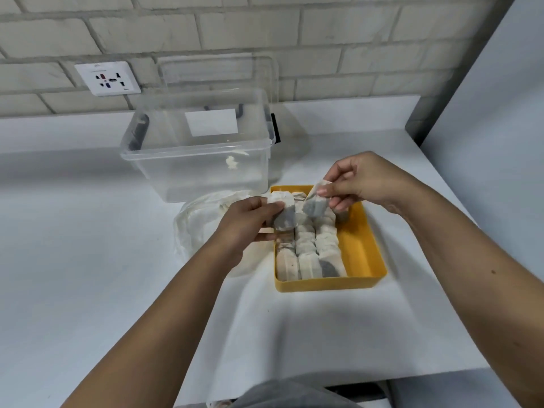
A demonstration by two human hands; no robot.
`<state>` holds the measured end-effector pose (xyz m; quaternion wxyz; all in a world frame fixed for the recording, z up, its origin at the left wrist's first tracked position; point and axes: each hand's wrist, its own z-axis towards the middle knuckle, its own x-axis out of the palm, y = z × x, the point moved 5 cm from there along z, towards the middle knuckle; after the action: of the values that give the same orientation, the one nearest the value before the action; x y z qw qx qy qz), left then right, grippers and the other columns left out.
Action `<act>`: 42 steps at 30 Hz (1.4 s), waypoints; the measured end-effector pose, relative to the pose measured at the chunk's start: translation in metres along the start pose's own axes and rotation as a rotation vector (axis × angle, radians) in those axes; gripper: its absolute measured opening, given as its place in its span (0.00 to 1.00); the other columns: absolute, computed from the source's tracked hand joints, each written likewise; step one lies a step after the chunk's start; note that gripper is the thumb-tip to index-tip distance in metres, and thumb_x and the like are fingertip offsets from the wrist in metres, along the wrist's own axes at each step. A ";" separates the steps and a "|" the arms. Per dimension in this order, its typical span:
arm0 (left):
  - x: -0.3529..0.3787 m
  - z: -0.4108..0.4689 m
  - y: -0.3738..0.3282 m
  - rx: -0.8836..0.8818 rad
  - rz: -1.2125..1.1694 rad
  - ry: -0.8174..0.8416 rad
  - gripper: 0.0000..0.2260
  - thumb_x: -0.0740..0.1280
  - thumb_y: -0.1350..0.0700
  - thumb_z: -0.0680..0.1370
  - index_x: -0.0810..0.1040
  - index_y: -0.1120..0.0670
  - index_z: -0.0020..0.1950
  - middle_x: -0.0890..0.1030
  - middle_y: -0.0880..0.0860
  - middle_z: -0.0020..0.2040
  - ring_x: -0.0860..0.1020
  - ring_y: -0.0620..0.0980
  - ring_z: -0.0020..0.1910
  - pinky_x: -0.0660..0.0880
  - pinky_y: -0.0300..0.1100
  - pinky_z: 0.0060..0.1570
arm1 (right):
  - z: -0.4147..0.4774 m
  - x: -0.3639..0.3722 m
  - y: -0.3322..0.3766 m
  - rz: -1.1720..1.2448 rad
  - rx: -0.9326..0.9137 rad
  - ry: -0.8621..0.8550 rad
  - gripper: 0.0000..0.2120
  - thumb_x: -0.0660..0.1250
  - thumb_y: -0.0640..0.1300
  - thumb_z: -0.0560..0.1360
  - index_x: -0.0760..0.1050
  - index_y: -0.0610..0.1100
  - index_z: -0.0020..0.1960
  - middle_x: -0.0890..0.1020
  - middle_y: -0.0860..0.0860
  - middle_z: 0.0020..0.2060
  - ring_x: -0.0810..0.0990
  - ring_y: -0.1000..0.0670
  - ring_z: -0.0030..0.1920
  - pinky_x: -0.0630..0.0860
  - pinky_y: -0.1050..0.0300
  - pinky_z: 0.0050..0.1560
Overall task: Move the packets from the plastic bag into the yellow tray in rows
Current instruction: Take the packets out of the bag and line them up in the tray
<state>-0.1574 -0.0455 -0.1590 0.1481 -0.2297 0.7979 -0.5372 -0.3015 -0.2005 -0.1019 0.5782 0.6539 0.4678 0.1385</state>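
Note:
The yellow tray (362, 254) sits on the white table right of centre, with several white paper packets (312, 248) laid in three rows along its left side. My left hand (244, 222) holds one packet (284, 214) over the tray's left edge. Above the tray's far end, my right hand (359, 184) pinches a second packet (316, 203) by its top. The clear plastic bag (200, 222) lies crumpled left of the tray, partly behind my left hand; its contents are hard to make out.
A clear plastic storage box (200, 142) with dark latches stands behind the bag and tray, its clear lid (217, 75) leaning on the brick wall. A wall socket (107, 78) is at upper left. The table's right edge (441, 178) runs close past the tray.

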 end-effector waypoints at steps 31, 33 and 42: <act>0.020 0.027 0.016 0.002 0.073 -0.006 0.11 0.70 0.59 0.78 0.80 0.68 0.52 0.77 0.59 0.39 0.81 0.47 0.32 0.83 0.39 0.39 | 0.036 -0.022 -0.084 -0.905 -0.065 -0.487 0.08 0.74 0.53 0.71 0.81 0.50 0.46 0.75 0.50 0.50 0.77 0.49 0.51 0.73 0.57 0.41; 0.021 0.026 0.017 0.008 0.058 -0.006 0.09 0.71 0.60 0.77 0.81 0.65 0.52 0.80 0.57 0.38 0.83 0.47 0.32 0.83 0.39 0.38 | 0.032 -0.021 -0.079 -0.867 -0.089 -0.490 0.11 0.75 0.54 0.69 0.80 0.51 0.48 0.74 0.51 0.50 0.77 0.50 0.49 0.74 0.57 0.42; 0.038 0.024 0.016 0.015 0.039 0.038 0.06 0.74 0.57 0.75 0.82 0.59 0.47 0.84 0.56 0.40 0.84 0.54 0.37 0.83 0.42 0.39 | 0.002 0.016 -0.025 -0.371 -0.313 -0.156 0.07 0.76 0.51 0.70 0.83 0.51 0.47 0.81 0.57 0.36 0.75 0.62 0.33 0.69 0.65 0.37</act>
<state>-0.1816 -0.0797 -0.1824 0.1451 -0.2030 0.8009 -0.5443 -0.3027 -0.1924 -0.1303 0.7222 0.4682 0.5066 0.0500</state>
